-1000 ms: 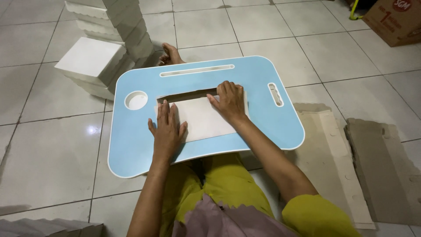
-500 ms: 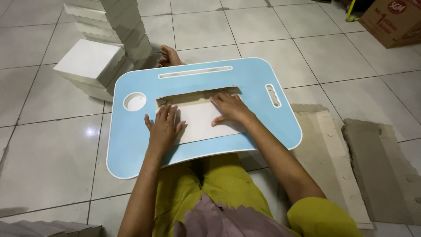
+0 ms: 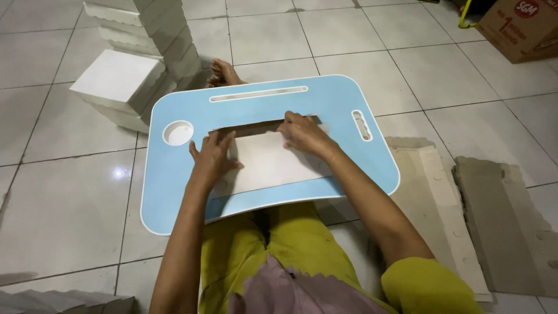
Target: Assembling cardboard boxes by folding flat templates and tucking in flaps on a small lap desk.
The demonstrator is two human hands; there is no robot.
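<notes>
Both the left hand (image 3: 212, 157) and right hand (image 3: 303, 135) press flat, fingers spread, on smooth white cardboard (image 3: 273, 166).

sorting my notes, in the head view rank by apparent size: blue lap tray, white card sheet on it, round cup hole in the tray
1. Blue plastic lap tray, clearly largest.
2. White card sheet, partly under both hands.
3. Round cup hole, smallest.

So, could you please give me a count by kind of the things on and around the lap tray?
Blue lap tray: 1
White cardboard sheet under the left hand and right hand: 1
Stacks of white folded boxes: 2
Piles of flat grey cardboard: 2
Brown carton: 1
Total: 7
</notes>
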